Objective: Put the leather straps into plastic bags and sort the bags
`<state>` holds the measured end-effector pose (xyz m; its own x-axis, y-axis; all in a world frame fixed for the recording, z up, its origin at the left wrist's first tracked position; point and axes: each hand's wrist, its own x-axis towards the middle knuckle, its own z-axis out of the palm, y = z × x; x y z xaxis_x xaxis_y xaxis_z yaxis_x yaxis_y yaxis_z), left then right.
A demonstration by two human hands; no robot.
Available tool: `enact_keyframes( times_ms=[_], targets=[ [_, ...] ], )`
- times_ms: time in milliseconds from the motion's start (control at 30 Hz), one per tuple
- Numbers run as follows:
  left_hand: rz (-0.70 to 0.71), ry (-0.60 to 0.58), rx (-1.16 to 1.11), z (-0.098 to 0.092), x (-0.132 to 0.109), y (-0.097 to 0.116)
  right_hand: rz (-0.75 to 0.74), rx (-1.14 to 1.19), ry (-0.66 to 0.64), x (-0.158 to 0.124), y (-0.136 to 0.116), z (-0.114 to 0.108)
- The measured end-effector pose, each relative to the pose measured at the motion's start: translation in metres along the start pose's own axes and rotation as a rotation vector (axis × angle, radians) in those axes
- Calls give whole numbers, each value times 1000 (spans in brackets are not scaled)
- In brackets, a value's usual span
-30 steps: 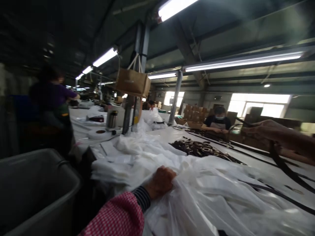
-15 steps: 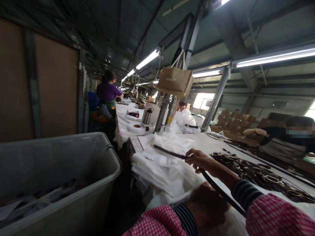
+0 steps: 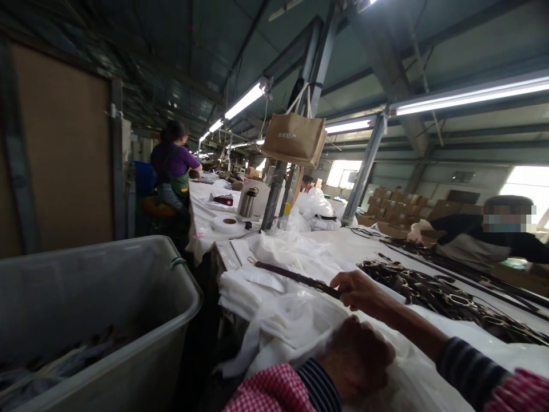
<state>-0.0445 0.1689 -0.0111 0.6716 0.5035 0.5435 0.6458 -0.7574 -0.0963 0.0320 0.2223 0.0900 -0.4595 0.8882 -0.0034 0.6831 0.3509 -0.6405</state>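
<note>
A dark leather strap [image 3: 295,276] with metal fittings stretches over white plastic bags, a loop at its far end. My right hand [image 3: 355,290] has its fingers closed around the strap's near part. Closer to me, my left hand [image 3: 358,357] is closed in a loose fist above the white plastic bags [image 3: 291,326]; whatever its fingers hold is hidden by the back of the hand. To the right of my right hand lies a heap of dark straps with metal rings [image 3: 429,294].
At left stands a large grey bin [image 3: 184,297] with bagged items inside. A roll of white tape [image 3: 227,224] and a steel flask [image 3: 247,202] stand farther along the table. A tan bag [image 3: 294,139] hangs from a post. One person [image 3: 174,166] sits far left; another [image 3: 476,240] leans in at right.
My right hand has lowered the strap, which now lies nearly along the bags instead of crossing back over my left hand. The view has shifted slightly right.
</note>
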Motion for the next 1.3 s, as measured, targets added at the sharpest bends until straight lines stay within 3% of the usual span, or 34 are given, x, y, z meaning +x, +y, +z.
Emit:
enact_keyframes(
  times_ms=[100,267,433,633,867,1067,1233,1300],
  targets=[
    [3,6,13,1,-2,0,-8,58,36,-10,2,-16],
    [-24,-30,-78,2,-1,0,-85,-122,51,-25,15,-40],
    [-33,-65,-50,2,1,0,-40,-138,48,-38,22,-42],
    [-39,-9,-90,14,1,-5,-49,-167,-35,-46,30,-36],
    [-112,-49,-125,12,3,-3,173,76,-119,-68,34,-48],
    [-145,19,-139,-1,6,0,147,-95,-29,-88,44,-64],
    [-141,144,-93,-13,4,2,36,-254,82,-95,47,-48],
    [-170,142,-85,-16,6,1,-28,-309,115,-96,45,-44]
  ],
)
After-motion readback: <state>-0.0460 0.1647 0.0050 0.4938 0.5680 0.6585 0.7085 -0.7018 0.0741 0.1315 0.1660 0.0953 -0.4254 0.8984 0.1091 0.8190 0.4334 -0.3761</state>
